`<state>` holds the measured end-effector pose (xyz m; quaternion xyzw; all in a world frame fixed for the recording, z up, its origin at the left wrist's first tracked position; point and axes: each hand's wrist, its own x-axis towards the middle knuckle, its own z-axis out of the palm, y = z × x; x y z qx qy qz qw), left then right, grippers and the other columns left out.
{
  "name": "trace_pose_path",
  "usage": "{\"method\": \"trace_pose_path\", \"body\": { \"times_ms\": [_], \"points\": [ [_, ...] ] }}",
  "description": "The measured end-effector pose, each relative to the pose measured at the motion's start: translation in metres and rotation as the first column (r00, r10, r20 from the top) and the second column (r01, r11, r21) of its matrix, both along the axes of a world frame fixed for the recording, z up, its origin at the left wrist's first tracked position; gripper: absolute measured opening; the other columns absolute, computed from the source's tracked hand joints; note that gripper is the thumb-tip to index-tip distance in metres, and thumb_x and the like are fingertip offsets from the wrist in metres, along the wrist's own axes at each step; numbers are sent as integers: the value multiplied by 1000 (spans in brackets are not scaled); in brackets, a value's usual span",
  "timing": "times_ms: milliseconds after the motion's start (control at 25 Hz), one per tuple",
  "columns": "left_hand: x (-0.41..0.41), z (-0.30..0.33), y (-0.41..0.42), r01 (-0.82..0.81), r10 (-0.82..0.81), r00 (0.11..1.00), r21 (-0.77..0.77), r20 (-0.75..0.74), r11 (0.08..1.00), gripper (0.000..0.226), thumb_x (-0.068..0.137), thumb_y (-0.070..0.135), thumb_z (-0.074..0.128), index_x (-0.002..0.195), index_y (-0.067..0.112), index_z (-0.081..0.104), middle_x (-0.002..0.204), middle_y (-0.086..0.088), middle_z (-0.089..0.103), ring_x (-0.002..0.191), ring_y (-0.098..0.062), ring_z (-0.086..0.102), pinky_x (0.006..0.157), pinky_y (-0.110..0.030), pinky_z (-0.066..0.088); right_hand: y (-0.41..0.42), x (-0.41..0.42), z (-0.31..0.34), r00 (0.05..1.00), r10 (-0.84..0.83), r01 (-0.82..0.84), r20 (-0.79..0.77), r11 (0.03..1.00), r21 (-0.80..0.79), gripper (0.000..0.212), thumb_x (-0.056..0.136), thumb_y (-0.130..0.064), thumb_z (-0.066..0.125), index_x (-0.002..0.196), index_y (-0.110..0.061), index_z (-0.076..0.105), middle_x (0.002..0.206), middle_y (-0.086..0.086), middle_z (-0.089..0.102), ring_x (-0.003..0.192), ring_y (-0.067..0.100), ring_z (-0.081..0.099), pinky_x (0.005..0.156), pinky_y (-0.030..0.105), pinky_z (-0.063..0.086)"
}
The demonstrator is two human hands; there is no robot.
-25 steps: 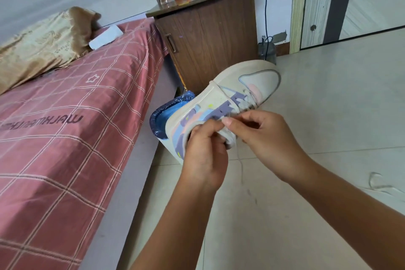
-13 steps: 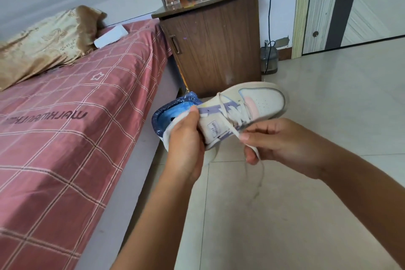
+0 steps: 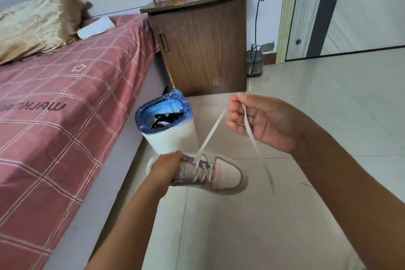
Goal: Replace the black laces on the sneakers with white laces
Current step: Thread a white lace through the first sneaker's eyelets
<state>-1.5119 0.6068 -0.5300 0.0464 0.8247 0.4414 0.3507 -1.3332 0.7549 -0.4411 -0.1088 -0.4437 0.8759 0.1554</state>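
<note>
the left hand [image 3: 167, 167] grips the heel end of the sneaker [image 3: 210, 173] above the floor tiles, while the right hand [image 3: 260, 120], raised higher, pinches the white lace [image 3: 213, 129] drawn taut from the eyelets. beyond them a bin [image 3: 169, 136] beside the bed [image 3: 65, 98] holds black laces [image 3: 166, 119].

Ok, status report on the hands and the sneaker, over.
Left hand grips sneaker. Right hand pinches white lace, pulled taut. Black laces in bin. Nothing in the way.
</note>
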Motion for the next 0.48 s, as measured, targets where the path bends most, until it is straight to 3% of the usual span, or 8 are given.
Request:
{"method": "trace_pose_path", "body": {
  "times_ms": [160, 400, 480],
  "points": [
    [-6, -32, -28, 234, -239, 971, -211, 1, 949, 20, 82, 20, 60, 91, 5, 71, 96, -16, 68, 86, -31, 66, 62, -27, 51, 16, -4, -8, 986, -166, 164, 17, 956, -245, 20, 91, -20, 53, 86, -7, 68, 72, 1, 72, 63, 9, 68, 67, 27, 58],
    [-20, -53, -49, 256, -263, 965, -293, 18, 921, 24, 88, 19, 55, 92, 1, 71, 98, -22, 68, 91, -37, 66, 88, -42, 53, 32, 1, -15, 981, -193, 188, 3, 949, -253, 23, 99, -15, 41, 99, -4, 61, 84, 4, 74, 74, 11, 70, 74, 29, 59],
    [-26, -58, -55, 249, -255, 967, -298, 18, 922, 25, 88, 19, 56, 91, 0, 71, 98, -21, 68, 91, -36, 66, 90, -46, 53, 36, 2, -14, 978, -207, 200, 0, 945, -258, 25, 99, -15, 41, 97, -3, 63, 88, 6, 74, 77, 13, 71, 75, 31, 59]
  ]
}}
